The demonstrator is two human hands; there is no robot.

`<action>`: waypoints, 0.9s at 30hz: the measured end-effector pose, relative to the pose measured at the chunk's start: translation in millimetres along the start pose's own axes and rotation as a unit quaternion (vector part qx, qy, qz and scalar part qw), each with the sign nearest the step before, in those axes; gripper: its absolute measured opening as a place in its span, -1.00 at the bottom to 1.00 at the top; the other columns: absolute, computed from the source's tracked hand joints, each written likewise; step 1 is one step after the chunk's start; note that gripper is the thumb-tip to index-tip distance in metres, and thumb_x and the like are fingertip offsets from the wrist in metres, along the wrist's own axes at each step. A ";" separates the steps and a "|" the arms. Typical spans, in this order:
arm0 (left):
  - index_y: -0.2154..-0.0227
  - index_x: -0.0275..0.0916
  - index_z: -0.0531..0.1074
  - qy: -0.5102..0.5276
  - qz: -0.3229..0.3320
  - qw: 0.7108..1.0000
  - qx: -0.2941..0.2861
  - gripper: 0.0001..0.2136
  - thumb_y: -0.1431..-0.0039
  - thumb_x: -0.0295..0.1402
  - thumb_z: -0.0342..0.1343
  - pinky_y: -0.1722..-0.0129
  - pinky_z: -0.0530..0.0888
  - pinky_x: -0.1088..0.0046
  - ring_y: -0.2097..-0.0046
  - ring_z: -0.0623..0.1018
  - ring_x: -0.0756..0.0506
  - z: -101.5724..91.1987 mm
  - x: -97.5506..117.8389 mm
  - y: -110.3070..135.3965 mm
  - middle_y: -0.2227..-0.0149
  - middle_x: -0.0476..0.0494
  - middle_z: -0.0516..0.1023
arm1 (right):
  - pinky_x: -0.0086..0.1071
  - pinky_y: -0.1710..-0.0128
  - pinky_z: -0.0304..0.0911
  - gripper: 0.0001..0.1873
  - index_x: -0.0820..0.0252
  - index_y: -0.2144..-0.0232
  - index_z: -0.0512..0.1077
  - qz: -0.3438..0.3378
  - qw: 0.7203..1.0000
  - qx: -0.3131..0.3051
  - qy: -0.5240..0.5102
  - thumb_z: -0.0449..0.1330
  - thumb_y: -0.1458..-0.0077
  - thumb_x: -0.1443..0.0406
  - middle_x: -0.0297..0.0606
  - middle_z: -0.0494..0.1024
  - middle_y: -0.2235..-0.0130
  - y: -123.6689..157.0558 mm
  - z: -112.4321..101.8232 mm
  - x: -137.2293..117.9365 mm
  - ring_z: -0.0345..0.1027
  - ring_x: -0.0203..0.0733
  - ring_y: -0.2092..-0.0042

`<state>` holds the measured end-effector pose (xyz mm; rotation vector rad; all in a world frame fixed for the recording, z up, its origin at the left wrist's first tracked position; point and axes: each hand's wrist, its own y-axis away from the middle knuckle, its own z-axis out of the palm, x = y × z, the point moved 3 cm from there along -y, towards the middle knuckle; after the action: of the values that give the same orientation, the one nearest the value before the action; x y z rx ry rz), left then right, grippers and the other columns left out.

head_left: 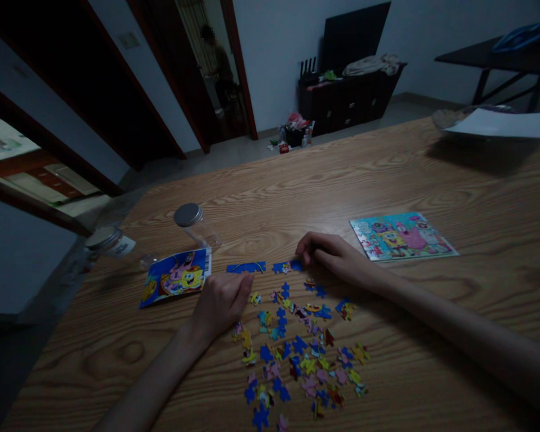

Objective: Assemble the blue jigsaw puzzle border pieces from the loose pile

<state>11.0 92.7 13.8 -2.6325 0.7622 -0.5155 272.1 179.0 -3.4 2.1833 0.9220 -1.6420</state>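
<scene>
My left hand (222, 303) rests on the table in a loose fist. Its fingertips are hidden, so what they hold, if anything, does not show. Just above it lies a joined strip of blue puzzle pieces (246, 267). My right hand (330, 255) has its fingers curled down on the right end of a second short strip, at a blue puzzle piece (296, 265). A small gap separates the two strips. Many loose puzzle pieces (299, 345), blue, yellow and pink, are spread below and between my hands.
A cartoon picture card (175, 277) lies left, a second cartoon picture sheet (402, 236) right. Two clear jars with metal lids, one upright (195, 223) and one farther left (110, 241), stand by the left edge. White paper (504, 123) lies far right. A person (220, 60) is beyond the doorway.
</scene>
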 end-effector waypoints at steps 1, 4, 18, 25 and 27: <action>0.59 -0.18 0.30 0.000 0.000 1.000 0.000 -0.48 -0.58 -0.33 -0.20 0.52 0.22 0.38 0.61 0.44 -0.04 0.1 0.0 0.1 0.65 0.00 0.41 | -0.30 0.17 0.29 -0.68 0.13 0.20 0.49 -0.001 1.000 0.000 0.001 0.01 -0.18 0.52 -0.32 0.56 0.30 -0.1 0.0 0.6 0.44 -0.17 0.23; 0.59 -0.18 0.29 0.002 0.001 1.000 -0.001 -0.48 -0.59 -0.32 -0.21 0.51 0.22 0.38 0.61 0.44 -0.04 0.5 -0.2 0.2 0.64 0.00 0.41 | -0.30 0.16 0.28 -0.68 0.13 0.21 0.48 -0.005 1.000 0.000 0.003 0.01 -0.17 0.53 -0.33 0.55 0.30 -0.4 -0.1 1.8 0.44 -0.17 0.22; 0.55 -0.19 0.34 0.014 -0.011 1.000 -0.021 -0.48 -0.59 -0.33 -0.26 0.51 0.29 0.43 0.59 0.48 -0.03 2.6 -3.4 2.4 0.62 -0.01 0.46 | -0.33 0.18 0.27 -0.68 0.13 0.19 0.48 -0.002 1.000 -0.002 0.005 0.00 -0.20 0.50 -0.34 0.54 0.32 -0.3 0.1 -0.1 0.43 -0.19 0.25; 0.56 -0.18 0.34 0.013 -0.007 1.000 -0.017 -0.47 -0.59 -0.32 -0.26 0.52 0.28 0.41 0.61 0.46 -0.03 1.5 -2.9 0.9 0.63 0.00 0.44 | -0.32 0.18 0.27 -0.68 0.12 0.19 0.49 0.005 1.000 -0.001 0.006 0.01 -0.19 0.51 -0.33 0.55 0.30 -0.1 -0.6 -0.3 0.44 -0.19 0.23; 0.56 -0.18 0.34 0.013 -0.007 1.000 -0.016 -0.47 -0.59 -0.32 -0.27 0.52 0.28 0.41 0.60 0.46 -0.03 1.3 -2.7 0.8 0.63 0.00 0.44 | -0.32 0.18 0.27 -0.68 0.13 0.19 0.49 0.005 1.000 -0.002 0.006 0.01 -0.19 0.51 -0.33 0.55 0.30 -0.1 -0.7 -0.7 0.44 -0.18 0.23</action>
<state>9.1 93.8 11.7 -2.6675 0.7662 -0.5473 272.4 179.2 -2.5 2.1946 0.9146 -1.6232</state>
